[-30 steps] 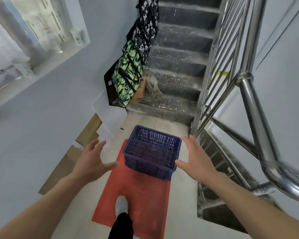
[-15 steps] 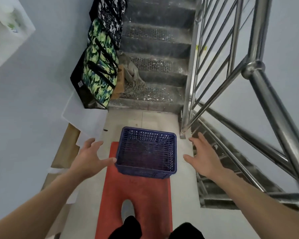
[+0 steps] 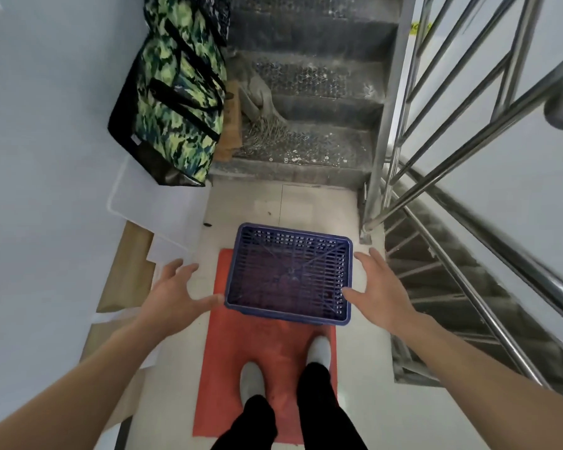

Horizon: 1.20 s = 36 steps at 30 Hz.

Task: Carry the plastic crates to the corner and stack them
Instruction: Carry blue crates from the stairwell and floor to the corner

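Note:
A blue slatted plastic crate (image 3: 288, 276) rests on the far end of a red mat (image 3: 260, 345) on the landing floor, its open side up and nothing inside. My left hand (image 3: 173, 295) hovers just left of the crate with fingers spread, its thumb tip close to the crate's near-left corner. My right hand (image 3: 376, 287) is spread beside the crate's right wall, its thumb over the near-right rim. Neither hand grips anything. Only one crate is in view.
Grey stairs (image 3: 306, 102) rise ahead; a camouflage bag (image 3: 179, 102) leans on the left wall. Cardboard (image 3: 129, 264) and white sheets (image 3: 153, 199) lie along that wall. A steel railing (image 3: 468, 131) guards a downward stairwell at right. My feet (image 3: 286, 368) stand on the mat.
I have stepped closer and my view has tilted down, so both feet now show on the mat. Both hands have closed in on the crate's sides. The crate has not moved.

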Each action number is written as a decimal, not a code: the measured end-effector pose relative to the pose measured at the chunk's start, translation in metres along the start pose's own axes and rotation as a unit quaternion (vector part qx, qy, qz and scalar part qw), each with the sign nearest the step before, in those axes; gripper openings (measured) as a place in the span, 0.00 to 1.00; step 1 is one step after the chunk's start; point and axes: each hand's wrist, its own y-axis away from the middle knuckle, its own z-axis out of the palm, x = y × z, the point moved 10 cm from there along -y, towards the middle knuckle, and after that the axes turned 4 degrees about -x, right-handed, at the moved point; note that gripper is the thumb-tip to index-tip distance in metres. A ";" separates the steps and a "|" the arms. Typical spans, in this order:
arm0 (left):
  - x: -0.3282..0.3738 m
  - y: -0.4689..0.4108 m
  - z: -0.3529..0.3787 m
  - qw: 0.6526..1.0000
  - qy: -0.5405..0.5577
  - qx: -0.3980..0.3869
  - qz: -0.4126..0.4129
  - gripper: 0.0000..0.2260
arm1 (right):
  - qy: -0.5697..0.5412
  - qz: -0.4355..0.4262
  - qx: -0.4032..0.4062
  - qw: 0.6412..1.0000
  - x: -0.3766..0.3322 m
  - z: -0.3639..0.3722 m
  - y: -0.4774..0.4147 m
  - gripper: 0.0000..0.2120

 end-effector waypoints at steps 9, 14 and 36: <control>0.003 -0.105 0.067 0.999 -0.006 -0.024 -0.024 0.42 | -0.027 0.049 -0.055 0.997 0.056 0.047 -0.096 0.29; -0.016 -0.198 0.126 0.997 -0.035 -0.061 -0.022 0.44 | -0.051 0.094 -0.050 0.993 0.100 0.094 -0.155 0.28; -0.114 -0.446 0.269 0.925 0.322 0.005 -0.203 0.53 | -0.283 0.300 0.097 0.906 0.293 0.242 -0.358 0.22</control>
